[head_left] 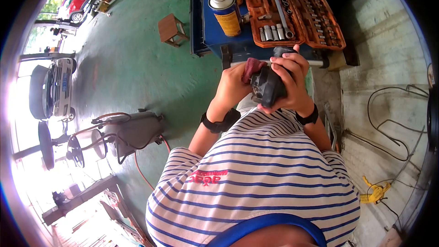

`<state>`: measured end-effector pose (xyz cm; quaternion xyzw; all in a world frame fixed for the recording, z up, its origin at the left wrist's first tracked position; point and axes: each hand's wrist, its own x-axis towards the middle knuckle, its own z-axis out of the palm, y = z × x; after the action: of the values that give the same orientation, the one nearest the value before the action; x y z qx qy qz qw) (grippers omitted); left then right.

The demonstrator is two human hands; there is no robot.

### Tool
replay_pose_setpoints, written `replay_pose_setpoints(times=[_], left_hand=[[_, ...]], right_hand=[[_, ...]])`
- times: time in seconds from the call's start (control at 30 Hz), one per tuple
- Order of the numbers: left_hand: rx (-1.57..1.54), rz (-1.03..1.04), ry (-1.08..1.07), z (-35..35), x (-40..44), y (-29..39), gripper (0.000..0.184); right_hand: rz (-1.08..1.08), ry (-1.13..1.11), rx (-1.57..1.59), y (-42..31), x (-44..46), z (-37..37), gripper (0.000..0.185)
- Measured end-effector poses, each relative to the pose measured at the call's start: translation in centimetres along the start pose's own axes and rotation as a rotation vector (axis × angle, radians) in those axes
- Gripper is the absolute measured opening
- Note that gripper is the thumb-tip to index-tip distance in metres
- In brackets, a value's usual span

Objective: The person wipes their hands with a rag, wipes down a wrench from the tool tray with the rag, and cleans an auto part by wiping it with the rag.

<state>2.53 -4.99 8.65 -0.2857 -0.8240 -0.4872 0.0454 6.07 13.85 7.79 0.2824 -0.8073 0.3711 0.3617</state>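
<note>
In front of my striped shirt, my right hand [295, 80] is wrapped round a black power tool [268, 88] with a bulky, rounded body. Its exact kind is hard to make out, since my fingers cover part of it. My left hand [231, 87] grips a dark red rag [254, 68] pressed against the tool's left side. Just beyond my hands, an orange socket set case [296, 31] lies open on a blue tool cart [238, 45], with wrenches and sockets inside. Two spray cans, the nearer one [225, 13] with a yellow label, stand left of the case.
A wooden stool [172, 29] stands on the green floor left of the cart. Further left is a grey tank [137, 130] with hoses. Cars, one white [59, 87], are in the background. Cables [388, 121] and a yellow coiled hose [377, 193] hang along the right wall.
</note>
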Motion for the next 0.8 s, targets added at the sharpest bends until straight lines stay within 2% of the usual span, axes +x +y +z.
replay_pose_setpoints(times=[0.07,0.13,0.27,0.33,0.47,0.53,0.57,0.6,0.63,0.7,0.8], left_hand=[[-0.001,-0.025,0.004,-0.1,0.2,0.5,0.039],[-0.070,-0.077,0.029,-0.4,0.5,1.0,0.039],[-0.117,-0.170,0.022,-0.2,0.1,-0.1,0.038],[-0.417,-0.304,0.027,0.0,0.0,-0.4,0.033],[-0.484,-0.395,-0.019,-0.4,-0.3,0.4,0.032],[-0.825,-0.410,-0.073,-0.3,-0.7,-0.6,0.039],[-0.825,-0.410,-0.073,-0.1,-0.8,-0.9,0.039],[-0.939,-0.353,-0.078,0.2,-0.8,-1.1,0.044],[-1.053,-0.294,-0.083,0.4,-0.8,-1.2,0.049],[-1.036,-0.298,-0.087,0.6,-0.4,-1.0,0.057],[-0.989,-0.296,-0.124,0.9,0.0,-1.8,0.069]], right_hand=[[-0.053,0.028,-0.064,0.5,-0.7,0.5,0.081],[-0.135,0.064,-0.121,1.0,-1.1,0.9,0.068],[-0.147,0.156,-0.154,1.3,-1.2,1.9,0.062],[-0.148,0.270,-0.206,1.8,-1.0,2.2,0.063],[-0.060,0.178,-0.272,2.3,-1.2,1.1,0.059],[-0.099,0.149,-0.372,2.9,-1.9,1.0,0.056],[-0.138,0.120,-0.471,3.2,-2.2,0.8,0.053],[-0.248,0.119,-0.561,3.7,-1.9,0.4,0.052],[-0.247,0.119,-0.560,3.8,-1.8,0.5,0.052],[-0.403,0.126,-0.739,3.7,-1.6,0.7,0.051],[-0.432,-0.004,-0.829,3.1,-2.9,0.7,0.057]])
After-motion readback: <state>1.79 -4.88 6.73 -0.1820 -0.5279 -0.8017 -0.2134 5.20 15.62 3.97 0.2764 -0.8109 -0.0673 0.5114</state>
